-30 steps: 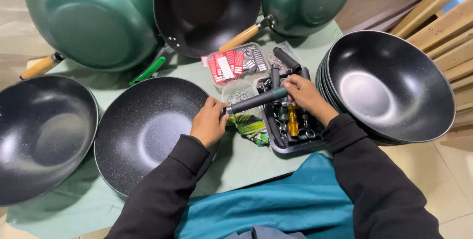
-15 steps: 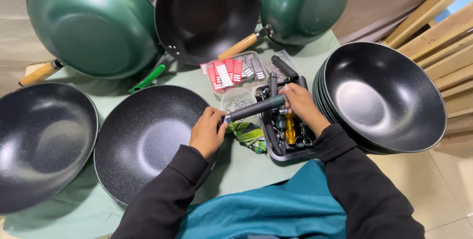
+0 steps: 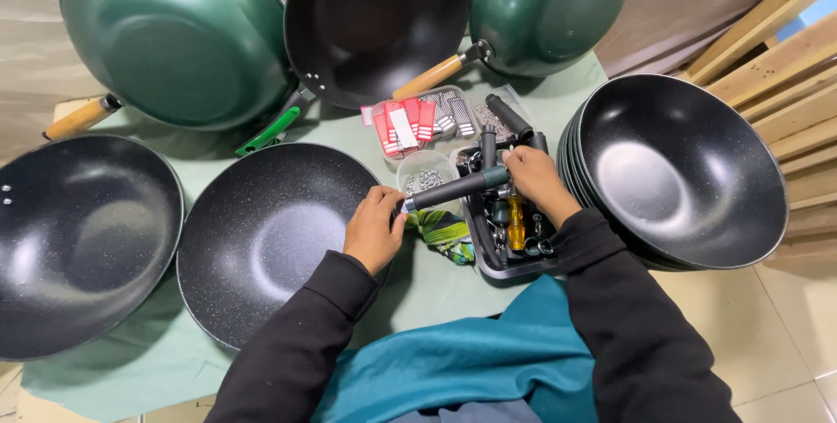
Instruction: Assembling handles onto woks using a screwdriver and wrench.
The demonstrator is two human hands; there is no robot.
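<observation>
A black speckled wok [image 3: 261, 240] lies in front of me on the green cloth. My left hand [image 3: 373, 228] rests on its right rim, fingers pinched at the near end of a dark grey handle [image 3: 455, 187]. My right hand [image 3: 534, 180] grips the far end of that handle over a black tray [image 3: 488, 253] of handles and tools, a yellow-handled screwdriver [image 3: 516, 222] among them. A small clear cup of screws [image 3: 425, 179] stands just behind the handle.
A stack of black woks [image 3: 689, 170] sits at the right, another black wok [image 3: 70, 244] at the left. Two green woks [image 3: 174, 35] [image 3: 549, 4] and a dark one [image 3: 375, 22] lean at the back. Red tag packets [image 3: 405, 124] and wooden slats [image 3: 776, 57] lie beyond.
The view has shifted slightly. Both hands stay on the dark handle at the wok's rim, with the handle's near end now closer to the rim.
</observation>
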